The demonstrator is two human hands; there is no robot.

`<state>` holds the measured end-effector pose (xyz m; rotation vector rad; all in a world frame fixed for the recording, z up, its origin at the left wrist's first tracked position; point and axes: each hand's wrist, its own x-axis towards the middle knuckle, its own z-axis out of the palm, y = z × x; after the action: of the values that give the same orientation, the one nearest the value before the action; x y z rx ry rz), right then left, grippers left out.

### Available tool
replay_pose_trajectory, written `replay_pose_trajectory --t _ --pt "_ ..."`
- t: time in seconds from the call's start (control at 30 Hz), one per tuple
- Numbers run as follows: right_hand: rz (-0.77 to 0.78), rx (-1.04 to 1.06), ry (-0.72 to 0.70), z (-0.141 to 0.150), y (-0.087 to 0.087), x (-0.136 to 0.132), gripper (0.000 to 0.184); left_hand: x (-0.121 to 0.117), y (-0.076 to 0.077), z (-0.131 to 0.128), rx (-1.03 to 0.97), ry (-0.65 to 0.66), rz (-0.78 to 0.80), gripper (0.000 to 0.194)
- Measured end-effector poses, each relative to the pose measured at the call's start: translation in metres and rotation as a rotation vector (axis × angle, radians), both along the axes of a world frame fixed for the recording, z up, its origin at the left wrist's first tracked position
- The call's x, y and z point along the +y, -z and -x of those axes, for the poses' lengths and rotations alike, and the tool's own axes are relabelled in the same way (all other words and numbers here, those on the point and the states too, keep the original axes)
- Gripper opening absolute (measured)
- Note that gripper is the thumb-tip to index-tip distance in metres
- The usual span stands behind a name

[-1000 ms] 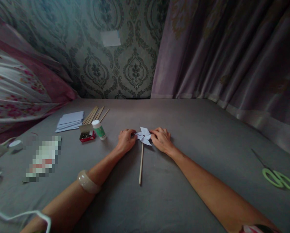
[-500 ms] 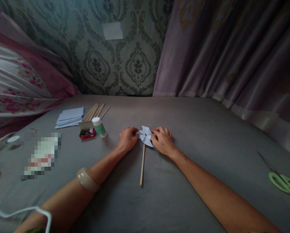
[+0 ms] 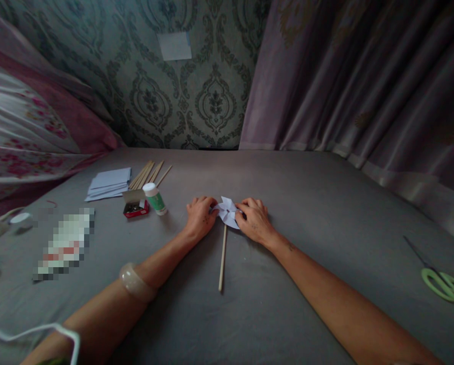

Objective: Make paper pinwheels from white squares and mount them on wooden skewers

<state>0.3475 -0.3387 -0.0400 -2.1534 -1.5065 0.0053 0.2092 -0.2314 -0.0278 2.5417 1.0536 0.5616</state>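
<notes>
1. The left hand (image 3: 202,218) is curled nearly closed, thumb and fingers seeming to pinch the pinwheel's left edge; the right hand (image 3: 255,220) does likewise opposite.
2. Between them lies the white paper pinwheel (image 3: 228,213), its stick (image 3: 222,261) pointing back between the forearms.
3. The step in hand looks like shaping or steadying the blades; the next move calls for light, even fingertip pressure, sparing the folds.
4. Left of the left hand: white-capped bottle (image 3: 155,199), then red box (image 3: 136,208); beyond them, wooden sticks (image 3: 145,175) and paper stack (image 3: 109,183).
5. Well right of the right hand: green-handled scissors (image 3: 435,285).
</notes>
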Motion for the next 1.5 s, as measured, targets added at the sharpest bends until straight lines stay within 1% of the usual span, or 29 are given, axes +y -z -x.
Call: replay_pose_trajectory --t 0.1,0.3,0.57,0.7,0.87,1.07,1.23,1.5 --pt "-0.009 -0.009 -0.009 0.0 0.0 0.0 0.033 0.0 0.0 0.001 0.011 0.024 -0.027 0.015" --pt "-0.009 -0.009 -0.013 0.0 0.0 0.0 0.033 0.0 0.002 -0.001 0.04 0.014 -0.061 0.013" --pt "-0.004 -0.014 -0.013 0.001 0.0 -0.001 0.034 -0.002 -0.002 -0.001 0.105 0.041 -0.188 0.015" --pt "-0.002 -0.017 -0.016 0.001 0.0 -0.001 0.033 -0.003 0.0 -0.002 0.109 0.066 -0.228 0.016" --pt "0.004 -0.017 -0.015 0.001 -0.001 -0.001 0.032 0.0 0.006 -0.005 0.091 0.067 -0.225 0.018" --pt "-0.007 -0.023 -0.02 0.002 -0.001 -0.002 0.032 0.002 0.009 -0.007 0.078 0.063 -0.221 0.015" --pt "0.001 -0.012 -0.019 0.003 -0.003 -0.003 0.032 0.003 0.01 -0.008 0.035 0.006 -0.155 0.015" --pt "0.012 0.002 -0.018 0.002 -0.002 -0.002 0.031 0.005 0.01 -0.007 0.031 0.109 -0.158 0.018"
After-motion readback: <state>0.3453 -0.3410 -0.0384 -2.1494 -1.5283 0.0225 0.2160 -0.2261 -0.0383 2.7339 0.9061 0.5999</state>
